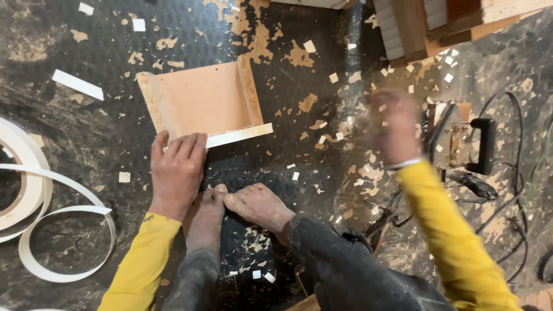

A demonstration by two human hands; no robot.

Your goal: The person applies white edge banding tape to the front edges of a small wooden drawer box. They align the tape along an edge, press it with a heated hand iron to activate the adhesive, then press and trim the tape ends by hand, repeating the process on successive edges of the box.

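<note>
pinning the board piece (pixel 201 103) on the floor (pixel 86 132), upper centre of frame, left hand (pixel 177 173) flat and open; right hand (pixel 397 126) blurred centre right, state cannot tell. keep pressure near the white edge.

I see left hand (pixel 177 173) flat on the wooden box (pixel 201 103) edge; right hand (pixel 397 129), blurred, at 3 o'clock, near the black-handled tool (pixel 466 147).

Particleboard box (pixel 201 101): raw chip core at cut edges, faces smooth matt tan, front edge w/ white banding. Coil of edge-band strip (pixel 34 196): white plastic-like, slight sheen. Floor (pixel 86 132): dark, rough, dusty, littered w/ chips. Iron (pixel 461 144): metal body, black plastic handle. Sleeves: yellow cloth.
</note>
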